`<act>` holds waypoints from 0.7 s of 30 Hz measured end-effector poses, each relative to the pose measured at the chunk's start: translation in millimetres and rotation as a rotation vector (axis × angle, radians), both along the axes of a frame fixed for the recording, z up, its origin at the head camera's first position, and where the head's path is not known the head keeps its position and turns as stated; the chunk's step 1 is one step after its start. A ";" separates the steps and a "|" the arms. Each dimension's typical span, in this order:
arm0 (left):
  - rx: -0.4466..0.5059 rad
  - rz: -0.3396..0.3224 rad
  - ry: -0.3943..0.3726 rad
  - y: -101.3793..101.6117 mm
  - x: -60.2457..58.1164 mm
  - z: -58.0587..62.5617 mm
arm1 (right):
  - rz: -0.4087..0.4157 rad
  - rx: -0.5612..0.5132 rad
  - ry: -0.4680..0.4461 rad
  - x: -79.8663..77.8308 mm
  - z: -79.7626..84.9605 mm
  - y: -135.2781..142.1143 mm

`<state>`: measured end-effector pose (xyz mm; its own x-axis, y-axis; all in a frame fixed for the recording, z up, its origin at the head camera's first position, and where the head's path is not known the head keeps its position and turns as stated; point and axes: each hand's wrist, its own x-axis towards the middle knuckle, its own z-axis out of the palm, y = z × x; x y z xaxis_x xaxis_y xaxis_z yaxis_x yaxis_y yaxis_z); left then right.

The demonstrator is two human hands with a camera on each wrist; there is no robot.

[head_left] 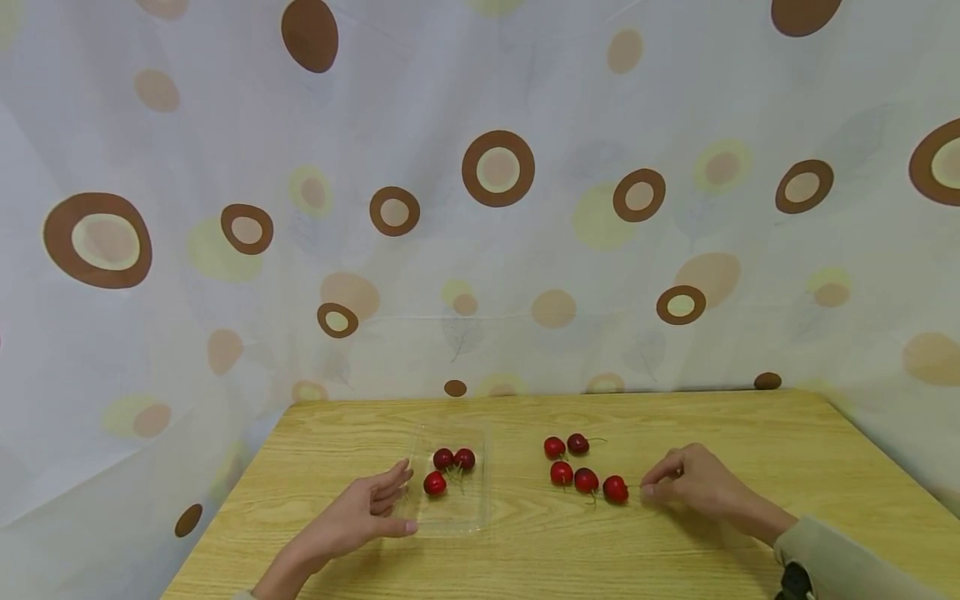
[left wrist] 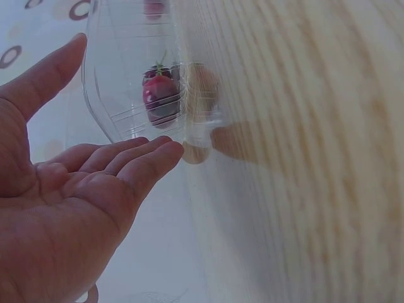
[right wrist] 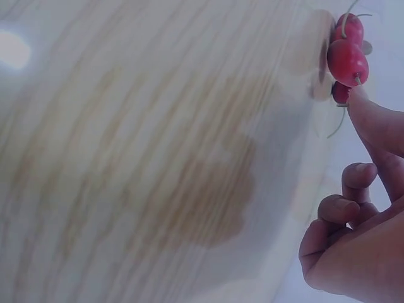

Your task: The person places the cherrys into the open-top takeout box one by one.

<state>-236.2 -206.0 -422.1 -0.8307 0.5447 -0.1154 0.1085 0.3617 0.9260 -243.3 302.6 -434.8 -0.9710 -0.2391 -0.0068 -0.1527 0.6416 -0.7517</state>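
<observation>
Right hand point(head_left: 697, 485): thumb and forefinger pinch one cherry point(head_left: 616, 490) by its stem point(head_left: 633, 486), rightmost of five on one wooden table point(head_left: 540, 558). Three further cherries point(head_left: 435, 483) in one clear tray point(head_left: 465, 512). Left hand point(head_left: 348, 517), fingers spread, nothing held, beside tray; contact unclear.

Cherries point(head_left: 616, 490) are red, the table point(head_left: 570, 562) grained yellow, the backdrop point(head_left: 480, 250) brown-ringed.

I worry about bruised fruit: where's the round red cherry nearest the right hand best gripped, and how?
Probably pinched by its thin stem, from the right: it points that way, toward the right hand. The round red cherry might roll, and another red cherry sits close on its left.
</observation>
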 end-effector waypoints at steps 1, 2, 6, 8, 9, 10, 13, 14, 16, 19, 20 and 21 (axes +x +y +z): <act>0.000 0.001 0.002 0.0 0.0 0.0 | -0.002 -0.003 -0.008 0.0 0.9 0.0; 0.002 0.001 0.002 0.0 0.1 0.0 | -0.003 -0.007 -0.011 -0.2 1.6 -0.3; 0.008 0.000 0.003 -0.1 -0.2 -0.5 | -0.011 -0.016 -0.012 -0.7 5.1 -3.0; 0.011 -0.002 0.001 -0.2 -0.3 -0.6 | -0.020 -0.012 -0.002 -0.9 7.9 -6.0; 0.014 -0.004 -0.001 -0.3 -0.4 -0.7 | -0.027 -0.010 0.001 -0.8 9.6 -7.7; 0.015 -0.004 -0.001 -0.4 -0.4 -0.8 | -0.033 -0.009 0.003 -0.8 11.6 -9.6; 0.012 -0.001 -0.001 -0.6 -0.5 -1.0 | -0.037 -0.005 0.015 -1.3 17.3 -15.9; 0.012 -0.001 -0.002 -0.7 -0.6 -1.2 | -0.035 -0.008 0.018 -1.7 19.1 -18.2; 0.012 0.000 0.000 -0.8 -0.7 -1.4 | -0.027 -0.015 0.023 -2.8 22.6 -23.1; 0.018 -0.002 -0.003 -0.8 -0.9 -1.5 | -0.004 -0.030 0.028 -5.8 27.1 -30.7; 0.019 -0.003 -0.005 -0.8 -0.9 -1.6 | -0.002 -0.036 0.024 -7.1 28.4 -33.5; 0.019 -0.002 -0.006 -0.7 -0.9 -1.5 | 0.005 -0.045 0.022 -8.1 29.8 -36.2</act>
